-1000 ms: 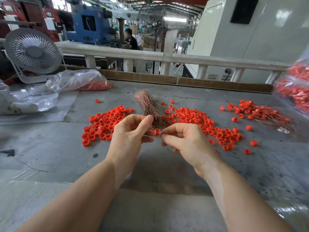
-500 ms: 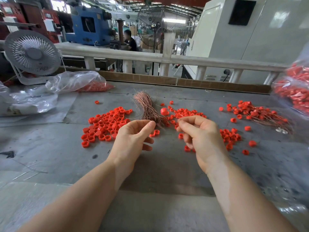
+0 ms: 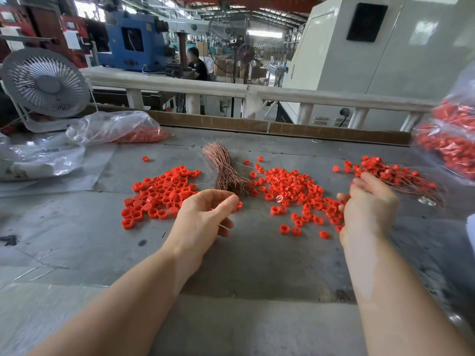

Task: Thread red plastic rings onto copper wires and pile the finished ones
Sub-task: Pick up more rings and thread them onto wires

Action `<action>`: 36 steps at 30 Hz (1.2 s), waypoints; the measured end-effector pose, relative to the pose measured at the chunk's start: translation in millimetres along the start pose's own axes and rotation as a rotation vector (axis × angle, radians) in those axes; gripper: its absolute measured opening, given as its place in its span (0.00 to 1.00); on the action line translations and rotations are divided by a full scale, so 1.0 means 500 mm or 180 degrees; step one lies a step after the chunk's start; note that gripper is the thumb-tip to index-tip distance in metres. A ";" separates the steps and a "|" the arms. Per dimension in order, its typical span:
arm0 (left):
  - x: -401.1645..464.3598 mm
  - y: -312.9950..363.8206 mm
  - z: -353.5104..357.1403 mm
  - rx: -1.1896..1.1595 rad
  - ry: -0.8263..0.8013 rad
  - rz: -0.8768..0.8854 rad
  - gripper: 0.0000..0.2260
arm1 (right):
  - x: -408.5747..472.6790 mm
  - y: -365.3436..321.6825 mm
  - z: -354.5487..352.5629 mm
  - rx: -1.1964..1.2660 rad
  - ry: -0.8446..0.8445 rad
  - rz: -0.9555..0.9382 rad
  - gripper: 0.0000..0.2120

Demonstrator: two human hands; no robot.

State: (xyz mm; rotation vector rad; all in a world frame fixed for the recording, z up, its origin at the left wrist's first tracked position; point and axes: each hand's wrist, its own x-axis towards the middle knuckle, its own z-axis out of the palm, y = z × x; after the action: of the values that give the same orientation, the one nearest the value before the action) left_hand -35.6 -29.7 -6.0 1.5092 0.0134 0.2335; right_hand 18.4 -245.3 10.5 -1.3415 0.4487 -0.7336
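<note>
A bundle of bare copper wires (image 3: 226, 173) lies mid-table between two spreads of loose red rings, one on the left (image 3: 162, 191) and one in the middle (image 3: 295, 194). The pile of finished wires carrying rings (image 3: 395, 176) lies at the right. My left hand (image 3: 205, 217) hovers just in front of the bundle, its fingers loosely curled and holding nothing. My right hand (image 3: 367, 201) is stretched out at the near edge of the finished pile, its fingers relaxed and spread. It is blurred, and I see no wire in it.
A white desk fan (image 3: 46, 83) and clear plastic bags (image 3: 113, 127) with red parts sit at the back left. Bags full of red rings (image 3: 452, 140) stand at the right edge. A cardboard strip and a white rail (image 3: 334, 97) bound the grey table (image 3: 257, 265) at the back.
My right hand has swung right from the middle to the finished pile and has opened. My left hand let go of its pinch and stayed near the wire bundle.
</note>
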 end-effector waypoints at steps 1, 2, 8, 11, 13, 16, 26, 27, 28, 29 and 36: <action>0.000 0.000 0.000 0.0005 -0.0003 0.0004 0.03 | 0.006 0.004 -0.003 -0.0112 -0.0014 0.0013 0.19; 0.000 -0.001 0.001 0.0008 -0.0008 0.0004 0.03 | 0.010 0.008 -0.006 -0.0211 -0.0057 0.0030 0.19; 0.001 -0.002 0.002 0.0048 -0.0067 -0.0023 0.03 | 0.020 0.015 -0.013 -0.0614 -0.0142 0.0300 0.34; 0.000 -0.002 0.001 0.0106 -0.0092 -0.0023 0.02 | 0.013 0.013 -0.012 -0.0689 -0.0289 0.0300 0.36; 0.000 -0.002 0.001 0.0114 -0.0103 -0.0032 0.02 | 0.009 0.012 -0.009 -0.0676 -0.0385 0.0254 0.37; 0.000 -0.003 -0.001 0.0167 -0.0103 -0.0029 0.02 | 0.011 0.014 -0.008 -0.0711 -0.0409 0.0198 0.34; 0.001 -0.001 0.001 0.0290 -0.0039 0.0003 0.03 | 0.013 0.022 -0.005 -0.0931 -0.0290 -0.0306 0.25; 0.001 -0.001 0.001 0.0352 -0.0021 0.0037 0.04 | 0.007 0.021 -0.003 -0.0925 -0.0400 -0.0336 0.24; 0.001 -0.001 0.001 0.0446 0.0010 0.0093 0.05 | 0.002 0.020 -0.001 -0.0999 -0.0513 -0.0393 0.23; 0.001 -0.001 0.001 0.0590 0.0058 0.0170 0.06 | -0.004 0.020 0.000 -0.1163 -0.0625 -0.0481 0.22; 0.016 -0.005 -0.017 0.1598 0.0539 0.0557 0.04 | -0.055 0.008 0.005 -0.2385 -0.1264 -0.1389 0.18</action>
State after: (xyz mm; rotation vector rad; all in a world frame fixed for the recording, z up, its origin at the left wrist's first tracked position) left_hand -28.9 -20.1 -8.2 1.9879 0.0803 0.5276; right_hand 1.8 -223.9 4.1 -2.2851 0.0962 -0.6445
